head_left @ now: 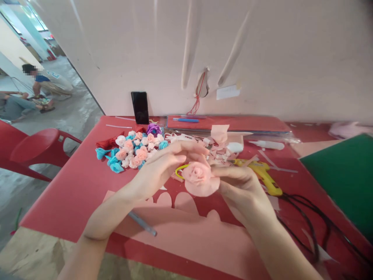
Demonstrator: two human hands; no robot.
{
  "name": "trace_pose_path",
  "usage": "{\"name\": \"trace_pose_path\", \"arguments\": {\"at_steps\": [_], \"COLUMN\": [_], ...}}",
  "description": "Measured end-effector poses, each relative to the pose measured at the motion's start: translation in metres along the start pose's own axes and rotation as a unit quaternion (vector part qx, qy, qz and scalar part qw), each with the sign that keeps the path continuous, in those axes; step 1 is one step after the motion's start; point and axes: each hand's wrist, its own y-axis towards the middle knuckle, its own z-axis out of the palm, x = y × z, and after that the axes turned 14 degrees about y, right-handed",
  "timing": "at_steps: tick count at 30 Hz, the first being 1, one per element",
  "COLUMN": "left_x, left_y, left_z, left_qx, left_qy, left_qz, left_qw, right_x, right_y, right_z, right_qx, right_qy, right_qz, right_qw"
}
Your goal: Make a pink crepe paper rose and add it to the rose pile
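Observation:
A pink paper rose (200,178) is held up over the red table (72,190), between both hands. My right hand (241,186) grips it from below and from the right, fingers curled round its base. My left hand (163,165) reaches over from the left, with its fingers laid on the rose's top petals. Under my hands lies a pink paper sheet (186,229) with a scalloped edge. A blue pen (142,224) lies beneath my left forearm.
A pile of small pink, white, blue, red and purple paper flowers (134,149) sits at the left. A yellow glue gun (264,175) with a black cord, paper scraps, a glue bottle (268,145), a green sheet (344,175), a phone (140,107) against the wall. Red chair (35,147) left; people sit far left.

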Motion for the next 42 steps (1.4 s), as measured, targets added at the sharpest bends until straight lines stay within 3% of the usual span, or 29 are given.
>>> {"name": "trace_pose_path", "arguments": {"at_steps": [3, 10, 20, 35, 39, 42], "left_x": [0.008, 0.008, 0.004, 0.015, 0.018, 0.019], "left_y": [0.002, 0.003, 0.002, 0.002, 0.002, 0.001], "left_z": [-0.005, -0.003, 0.003, 0.015, 0.014, 0.013], "left_qx": [-0.016, -0.019, -0.039, -0.091, -0.081, -0.082], "left_qy": [0.032, 0.086, 0.085, 0.085, 0.080, 0.081], "left_qz": [0.051, 0.096, 0.093, 0.151, 0.164, 0.168], "left_qw": [0.998, 0.991, 0.991, 0.981, 0.980, 0.979], "right_x": [-0.004, -0.003, 0.003, 0.006, 0.006, 0.007], "right_y": [-0.003, -0.005, -0.007, -0.009, -0.008, -0.008], "right_z": [0.000, 0.008, 0.019, 0.025, 0.026, 0.027], "right_qx": [-0.062, -0.109, -0.059, -0.042, -0.046, -0.051], "right_qy": [-0.037, -0.191, -0.342, -0.500, -0.508, -0.495], "right_qz": [-0.046, -0.181, -0.310, -0.416, -0.422, -0.418], "right_qw": [0.996, 0.959, 0.885, 0.759, 0.749, 0.760]}}
